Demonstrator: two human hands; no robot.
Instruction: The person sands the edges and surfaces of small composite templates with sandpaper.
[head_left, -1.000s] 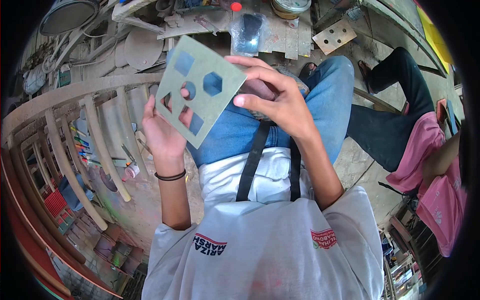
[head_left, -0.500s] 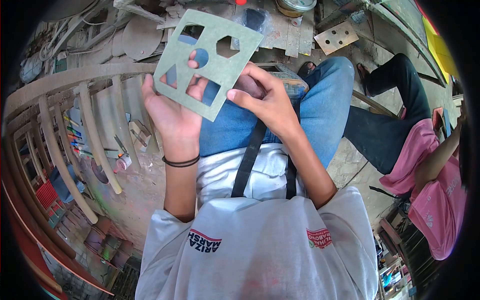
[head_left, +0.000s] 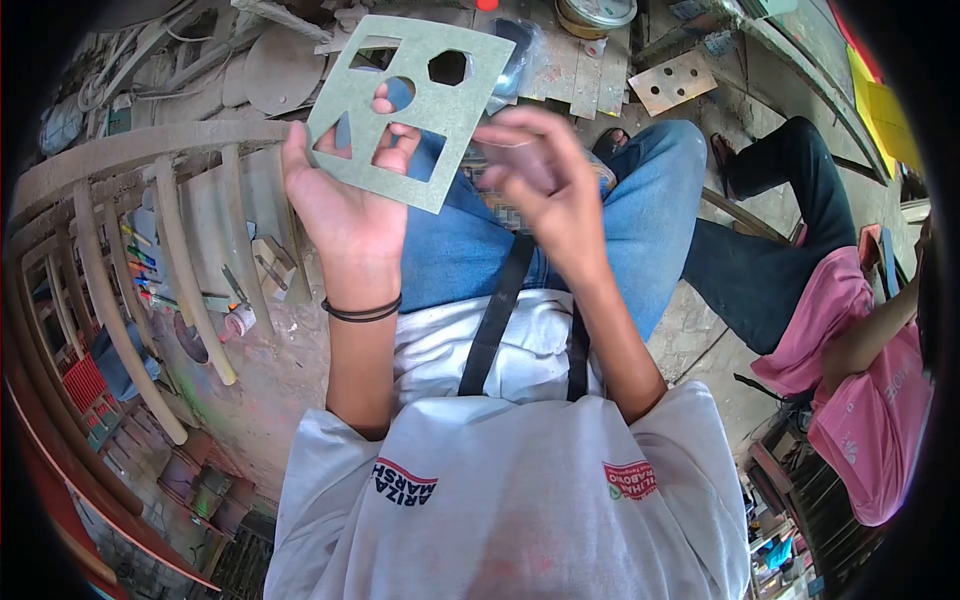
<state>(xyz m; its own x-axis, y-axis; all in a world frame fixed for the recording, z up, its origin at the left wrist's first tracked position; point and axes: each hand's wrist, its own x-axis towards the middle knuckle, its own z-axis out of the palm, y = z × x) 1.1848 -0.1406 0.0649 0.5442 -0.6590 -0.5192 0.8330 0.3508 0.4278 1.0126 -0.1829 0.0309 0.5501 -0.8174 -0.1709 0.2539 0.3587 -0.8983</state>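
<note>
A flat grey-green board (head_left: 420, 112) with several cut-out shapes, among them a round hole and a hexagon, is held up over my lap. My left hand (head_left: 350, 205) supports it from below and behind, its fingertips showing through the openings. Just right of the board, my right hand (head_left: 550, 185) is apart from it, blurred, with thumb and fingers spread and nothing visible between them. Behind that hand a woven, patterned item lies partly hidden between my knees.
A curved wooden frame with slats (head_left: 170, 265) stands at the left. A board with round holes (head_left: 673, 82) lies at the upper right, near a lidded tub (head_left: 598, 12). Another person in a pink shirt (head_left: 870, 400) sits at the right.
My right hand has let go of the board's right edge and moved off to the right, its fingers opening. The board has turned slightly in my left hand.
</note>
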